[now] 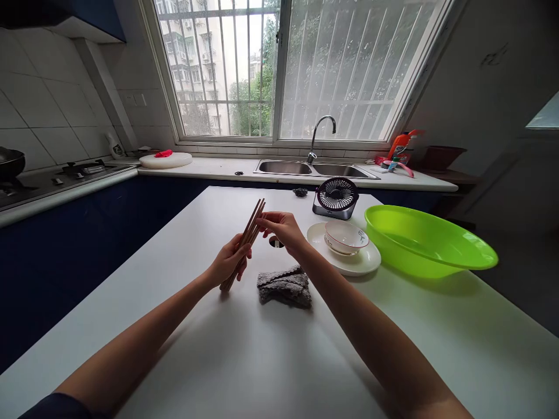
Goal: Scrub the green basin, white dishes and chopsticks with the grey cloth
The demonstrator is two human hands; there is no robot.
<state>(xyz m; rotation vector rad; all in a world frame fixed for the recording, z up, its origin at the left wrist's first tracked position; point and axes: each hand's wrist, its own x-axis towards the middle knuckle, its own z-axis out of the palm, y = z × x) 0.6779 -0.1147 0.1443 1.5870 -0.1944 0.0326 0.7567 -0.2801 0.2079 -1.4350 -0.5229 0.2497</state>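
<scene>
A bundle of brown chopsticks (250, 233) stands tilted over the white table, its lower ends close to or on the surface. Wrapped round its middle is my left hand (230, 257), closed on the sticks. Near the upper ends, the fingers of my right hand (279, 226) pinch at the chopsticks. How many sticks the right fingers grip is too small to tell. A crumpled grey cloth (285, 287) lies on the table just below and right of the hands. Behind the right hand, a dark round spot (276, 241) on the tabletop is partly covered.
Right of my forearm, a white plate (371, 260) carries small bowls (346, 234). Beside it stands a large green basin (419, 263). A small black fan (336, 198) and a dark scrubber (300, 192) are at the table's far edge. Beyond are a sink (286, 167) and a stove (65, 185).
</scene>
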